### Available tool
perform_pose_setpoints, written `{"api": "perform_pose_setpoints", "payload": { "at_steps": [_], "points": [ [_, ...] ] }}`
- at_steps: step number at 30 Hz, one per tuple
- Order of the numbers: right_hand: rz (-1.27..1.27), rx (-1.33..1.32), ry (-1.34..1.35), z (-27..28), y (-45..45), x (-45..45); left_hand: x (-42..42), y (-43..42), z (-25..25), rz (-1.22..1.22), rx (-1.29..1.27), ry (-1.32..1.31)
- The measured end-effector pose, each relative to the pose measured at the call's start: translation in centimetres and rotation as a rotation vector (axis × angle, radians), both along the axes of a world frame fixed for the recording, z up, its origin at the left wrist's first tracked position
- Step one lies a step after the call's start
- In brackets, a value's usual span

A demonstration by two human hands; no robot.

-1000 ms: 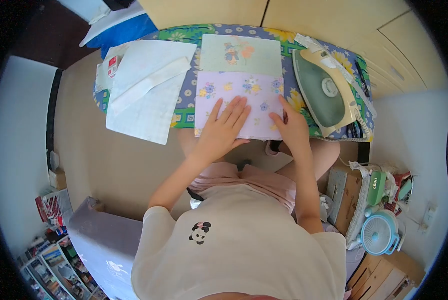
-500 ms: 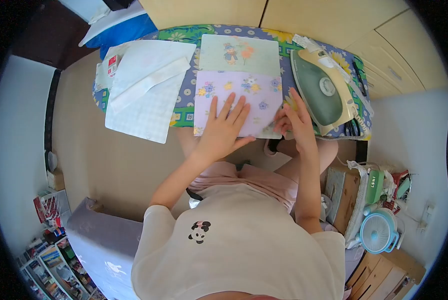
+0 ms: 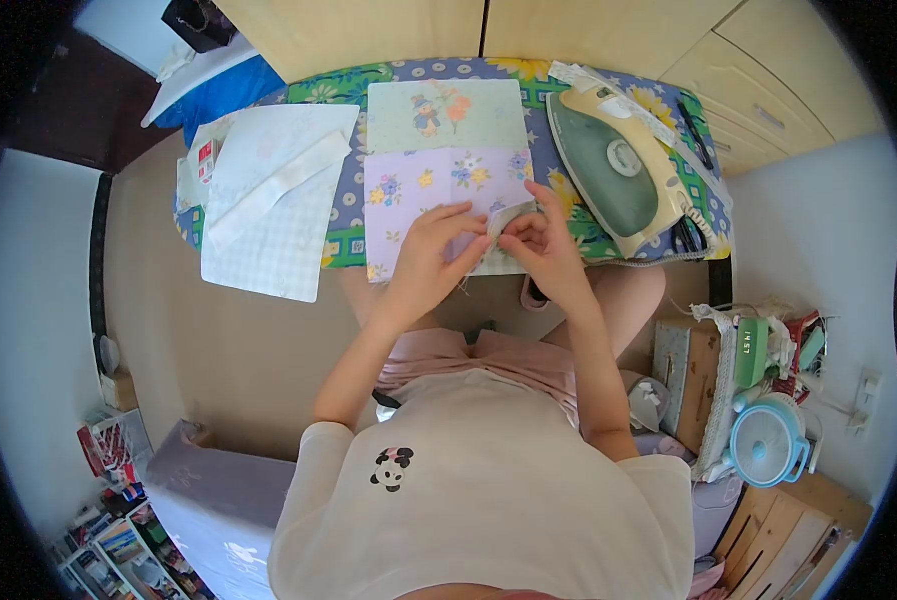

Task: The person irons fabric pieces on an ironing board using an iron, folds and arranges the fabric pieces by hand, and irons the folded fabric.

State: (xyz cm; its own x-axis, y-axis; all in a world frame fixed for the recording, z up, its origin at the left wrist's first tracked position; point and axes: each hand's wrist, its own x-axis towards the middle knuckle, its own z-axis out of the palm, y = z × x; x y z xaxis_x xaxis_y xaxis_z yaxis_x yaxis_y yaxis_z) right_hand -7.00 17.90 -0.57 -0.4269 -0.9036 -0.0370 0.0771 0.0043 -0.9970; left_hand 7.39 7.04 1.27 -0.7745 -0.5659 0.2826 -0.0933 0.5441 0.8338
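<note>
A lilac floral cloth (image 3: 414,200) lies over a pale green cloth (image 3: 444,115) printed with a small figure and orange flowers. At the lilac cloth's lower right, a corner is turned up, showing a greyish underside (image 3: 509,214). My right hand (image 3: 549,250) pinches this raised corner, its index finger sticking up. Close beside it, my left hand (image 3: 434,260) grips the cloth's edge between thumb and fingers. Loose threads hang below the fingertips. An iron (image 3: 609,165), cream and green, rests on its side or base just right of the cloth; I cannot tell which.
A patterned ironing surface (image 3: 344,190) lies beneath everything. Pale checked fabric (image 3: 279,200) with a white strip (image 3: 284,185) across it overhangs the front left edge. A black pen-like tool (image 3: 696,135) and a cord are at the right. A blue fan (image 3: 769,445) stands lower right.
My left hand was spread flat on the lilac cloth and now grips its edge. The right hand has moved left to the corner, which is now lifted. The view has shifted slightly.
</note>
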Motion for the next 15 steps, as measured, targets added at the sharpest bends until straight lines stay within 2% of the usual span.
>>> {"api": "perform_pose_setpoints", "payload": {
  "at_steps": [6,10,15],
  "points": [
    [0.073,0.043,0.309,0.2,-0.1,-0.1,-1.3,-0.3,0.5,0.039,0.361,0.027],
    [0.024,0.000,0.271,1.0,0.2,0.5,-1.8,-0.6,-0.3,0.031,0.479,0.085],
    [-0.189,0.236,0.260,1.9,0.2,0.6,-1.0,-0.7,-0.5,0.055,0.682,0.145]
  ]
}}
